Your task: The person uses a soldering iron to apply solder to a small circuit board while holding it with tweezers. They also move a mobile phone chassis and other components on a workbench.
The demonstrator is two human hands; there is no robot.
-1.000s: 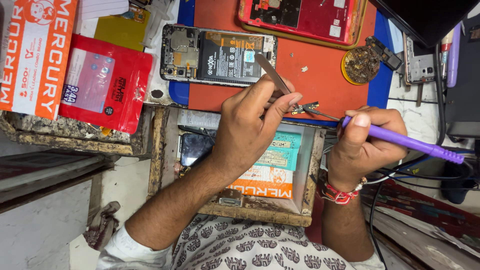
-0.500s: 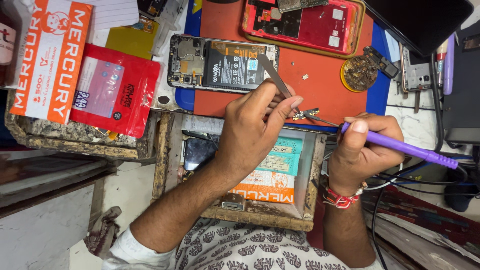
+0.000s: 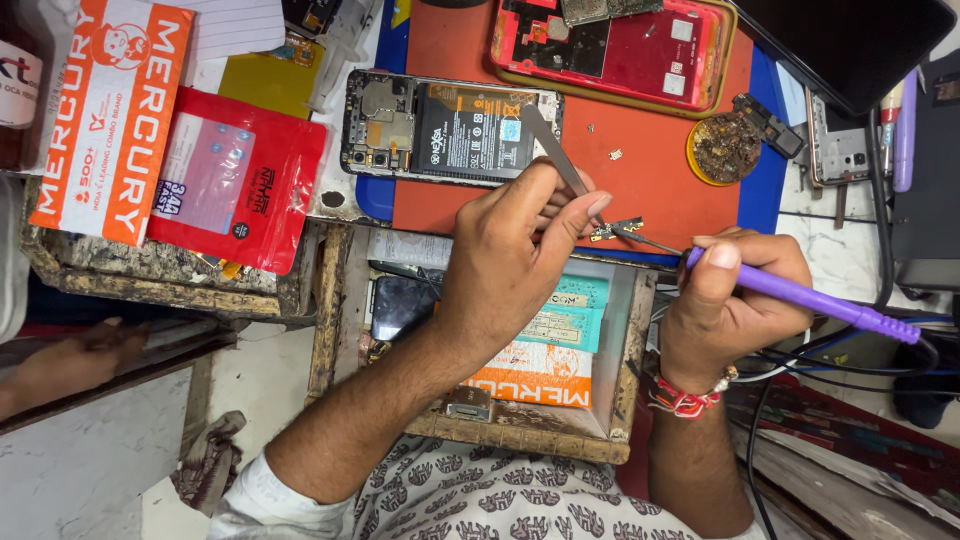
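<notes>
Crowded red mat [image 3: 660, 160] edge — left hand [image 3: 510, 270] (tweezers [image 3: 555, 150]), right hand [image 3: 740, 300] soldering iron [image 3: 800, 297].

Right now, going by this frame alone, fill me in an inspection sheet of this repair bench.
Surface: orange work mat on a blue pad, above an open wooden drawer.
Job's things: small circuit part at the mat's near edge; metal tweezers hold it; purple-handled iron has its tip at it.
Clutter: opened black phone, opened red phone, round tin of dark residue, red pouch, orange box, packets in the drawer.
Grippers: left hand pinches the tweezers; right hand grips the iron.
Cables: dark leads run right of the right hand.
Surroundings: dark screen at top right; patterned shirt below.
</notes>
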